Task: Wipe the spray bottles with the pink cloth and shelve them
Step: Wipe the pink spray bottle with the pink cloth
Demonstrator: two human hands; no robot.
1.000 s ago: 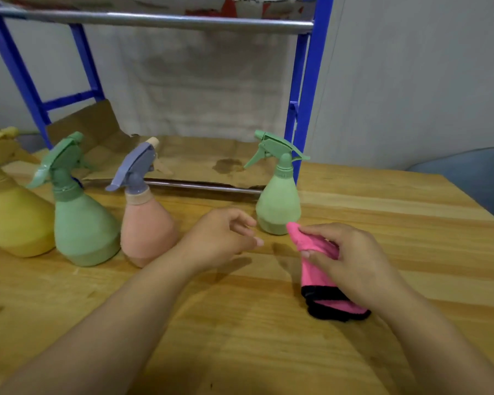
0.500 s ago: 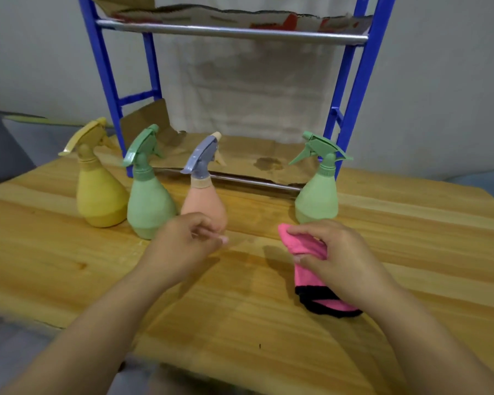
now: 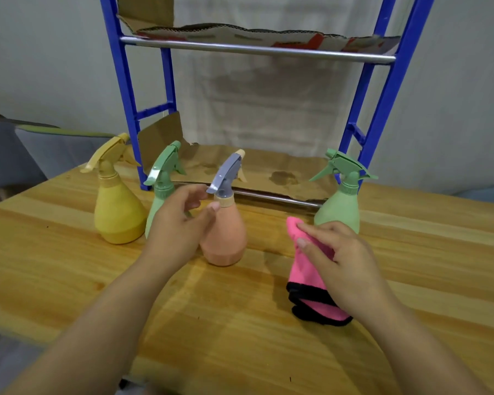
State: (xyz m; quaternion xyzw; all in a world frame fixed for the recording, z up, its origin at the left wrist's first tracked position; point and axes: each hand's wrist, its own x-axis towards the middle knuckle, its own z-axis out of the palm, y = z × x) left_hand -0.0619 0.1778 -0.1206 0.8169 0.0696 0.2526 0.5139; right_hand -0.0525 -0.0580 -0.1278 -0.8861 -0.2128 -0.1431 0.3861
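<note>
Several spray bottles stand on the wooden table (image 3: 69,275): a yellow one (image 3: 116,215) at the left, a green one (image 3: 161,183) partly behind my left hand, a peach one with a grey trigger (image 3: 227,238), and another green one (image 3: 341,206) at the right. My left hand (image 3: 180,223) hovers open just left of the peach bottle's neck, thumb near its collar, fingers spread. My right hand (image 3: 342,266) grips the pink cloth with black trim (image 3: 311,283), which hangs down to the table.
A blue rack (image 3: 382,109) with steel rails stands at the table's back. Cardboard (image 3: 268,172) lines its lower shelf, and more cardboard lies on the upper shelf (image 3: 257,49). A grey chair (image 3: 17,149) sits at the far left.
My left hand has moved up and forward to the peach bottle's neck and its fingers have spread. My right hand keeps the cloth in about the same place. The view has tilted up.
</note>
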